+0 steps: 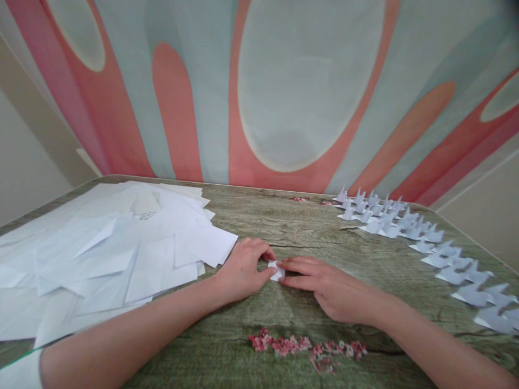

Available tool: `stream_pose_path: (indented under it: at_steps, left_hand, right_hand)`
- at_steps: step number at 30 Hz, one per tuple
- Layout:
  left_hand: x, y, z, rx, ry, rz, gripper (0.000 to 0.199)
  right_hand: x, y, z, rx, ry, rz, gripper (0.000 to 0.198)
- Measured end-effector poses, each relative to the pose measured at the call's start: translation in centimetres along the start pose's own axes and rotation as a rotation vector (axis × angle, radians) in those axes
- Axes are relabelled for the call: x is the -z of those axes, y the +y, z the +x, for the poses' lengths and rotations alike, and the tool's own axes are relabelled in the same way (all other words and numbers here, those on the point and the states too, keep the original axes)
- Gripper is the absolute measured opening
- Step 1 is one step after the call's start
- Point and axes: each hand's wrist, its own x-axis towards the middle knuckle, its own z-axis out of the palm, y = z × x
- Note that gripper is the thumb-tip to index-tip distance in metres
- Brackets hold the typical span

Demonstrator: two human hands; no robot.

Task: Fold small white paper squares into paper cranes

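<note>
A small piece of folded white paper (276, 271) lies on the wood-patterned table in front of me, between my two hands. My left hand (247, 268) rests to its left, with thumb and curled fingers closed on the paper's left edge. From the right, my right hand (320, 281) reaches in with its fingers fairly straight, thumb and fingertips holding the right edge. My fingertips cover parts of the paper, so its full shape is hidden.
Loose white paper sheets (158, 265) cover the table's left side in an overlapping pile. Several folded paper cranes (413, 227) stand in rows along the right edge. Pink flowers (292, 344) are printed on the tabletop (243, 346). A patterned wall (211, 108) rises behind the far edge.
</note>
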Motion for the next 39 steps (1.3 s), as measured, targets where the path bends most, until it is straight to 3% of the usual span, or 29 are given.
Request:
stream_pose_path:
  at_steps: [20, 39]
  left_hand:
    - [-0.1, -0.3, 0.1, 0.102, -0.022, 0.094, 0.015]
    - [0.4, -1.1, 0.3, 0.1, -0.04, 0.076, 0.011]
  right_hand:
    - [-1.6, -0.4, 0.4, -0.031, 0.049, -0.111, 0.056]
    - [-0.6, -0.6, 0.3, -0.037, -0.01, -0.063, 0.055]
